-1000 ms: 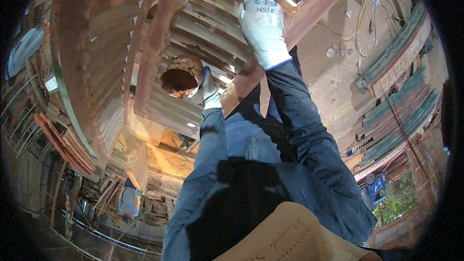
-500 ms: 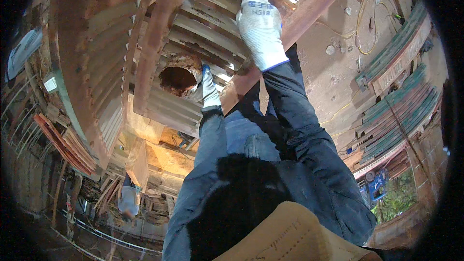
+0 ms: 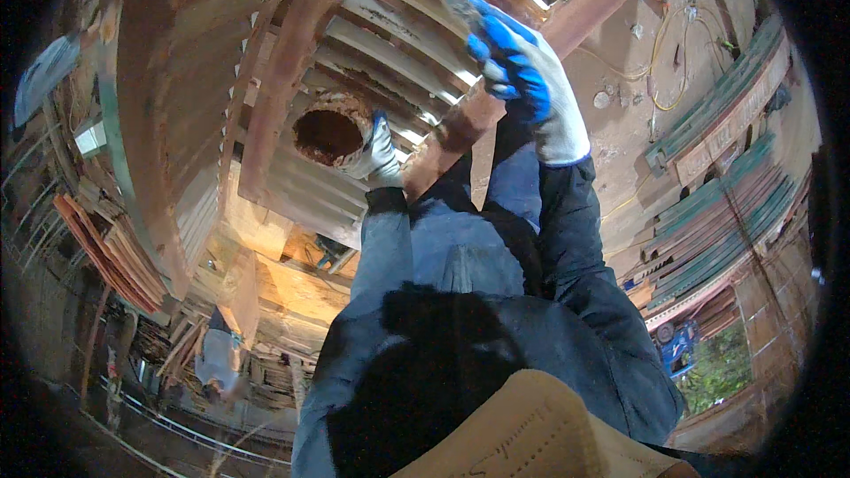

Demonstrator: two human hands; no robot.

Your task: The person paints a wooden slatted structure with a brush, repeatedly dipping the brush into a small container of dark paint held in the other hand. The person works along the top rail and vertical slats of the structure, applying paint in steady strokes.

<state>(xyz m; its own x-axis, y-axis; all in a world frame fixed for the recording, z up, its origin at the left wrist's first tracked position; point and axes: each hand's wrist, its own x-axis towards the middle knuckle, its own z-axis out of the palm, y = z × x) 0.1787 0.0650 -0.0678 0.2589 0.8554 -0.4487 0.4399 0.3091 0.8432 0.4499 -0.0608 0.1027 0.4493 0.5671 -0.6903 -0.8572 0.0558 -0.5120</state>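
My left hand (image 3: 382,155), in a white glove with blue fingertips, is closed on the near right side of a round, open-topped pot (image 3: 358,117). The pot is crusted with reddish brown, and its inside is dark brown. Up and to the right, my right hand (image 3: 524,71), gloved in white with a blue palm, is closed round a small, flat grey piece (image 3: 462,14) that juts out past the fingers; its kind is too blurred to tell. Beneath both hands lies a slatted wooden panel (image 3: 376,51) with gaps between its slats, framed by reddish-brown beams (image 3: 478,124).
A tall brown panel (image 3: 164,80) stands at my left. Stacks of green and reddish slatted boards (image 3: 722,204) lie on the right. A yellow cord (image 3: 657,80) runs over the floor. Another person (image 3: 215,358) is at the lower left, near reddish planks (image 3: 106,248).
My right hand has come off the upper beam area, drawn back to the right and turned, so its blue palm and the grey piece show. The left hand stays at the pot.
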